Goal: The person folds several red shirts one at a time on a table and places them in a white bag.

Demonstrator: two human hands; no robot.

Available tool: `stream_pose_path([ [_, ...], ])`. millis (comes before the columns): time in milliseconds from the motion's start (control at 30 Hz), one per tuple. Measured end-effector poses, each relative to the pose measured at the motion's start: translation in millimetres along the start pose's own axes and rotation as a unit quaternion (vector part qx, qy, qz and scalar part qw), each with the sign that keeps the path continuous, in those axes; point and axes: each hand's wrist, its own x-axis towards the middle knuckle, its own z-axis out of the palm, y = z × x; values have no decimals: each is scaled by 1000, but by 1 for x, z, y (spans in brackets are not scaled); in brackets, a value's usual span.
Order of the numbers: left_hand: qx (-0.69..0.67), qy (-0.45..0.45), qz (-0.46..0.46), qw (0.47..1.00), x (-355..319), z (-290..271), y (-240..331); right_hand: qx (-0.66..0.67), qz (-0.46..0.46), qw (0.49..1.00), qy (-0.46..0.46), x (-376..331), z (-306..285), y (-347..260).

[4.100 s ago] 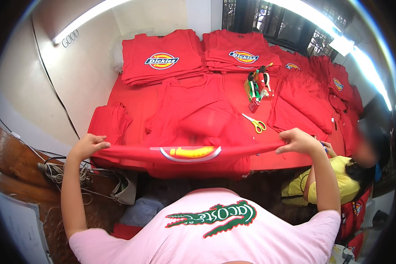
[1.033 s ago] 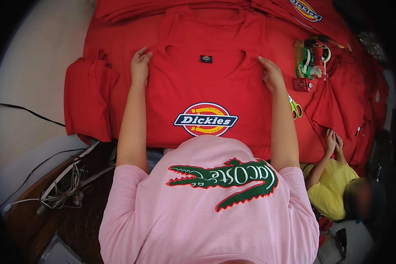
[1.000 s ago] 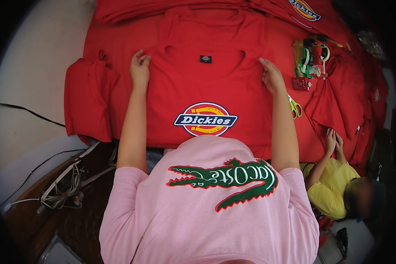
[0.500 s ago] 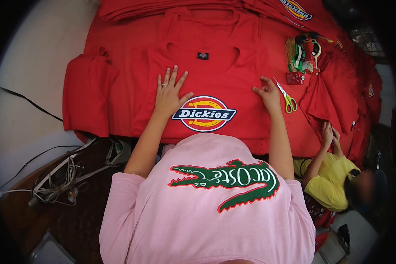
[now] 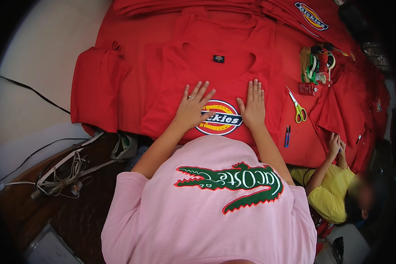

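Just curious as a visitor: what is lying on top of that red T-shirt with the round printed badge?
Both hands press flat on the red T-shirt: the left hand and right hand cover the badge's two ends. More red cloth lies beneath it; what is under that is hidden.

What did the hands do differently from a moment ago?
The left hand and right hand slid down from the shoulders of the red shirt to lie flat on either side of its chest emblem. The shirt, the green-handled scissors and the red stacks stayed put.
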Motion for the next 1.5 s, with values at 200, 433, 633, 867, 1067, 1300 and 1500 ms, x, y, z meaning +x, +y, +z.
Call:
stream_pose_path([
  [200, 34, 136, -121, 983, 45, -2, -79, -47, 4, 998, 43, 49, 7, 38],
  [433, 94, 157, -161, 970, 101, -10, -117, -105, -38, 993, 39, 103, 7, 70],
  [633, 87, 144, -217, 962, 130, -11, -139, -109, -25, 993, 42, 123, 8, 74],
  [867, 113, 191, -188, 957, 105, -4, -118, -93, 21, 993, 75, 104, 27, 46],
  [1067, 48, 81, -139, 986, -10, 3, -28, -21, -10, 1000, 3, -11, -1, -1],
  [1300, 64, 28, -210, 975, -141, 0, -7, -42, -3, 997, -59, -121, -44, 38],
  [1500, 21, 212, -395, 894, -220, 7, -38, 1, 71, 997, 35, -173, -72, 59],
])
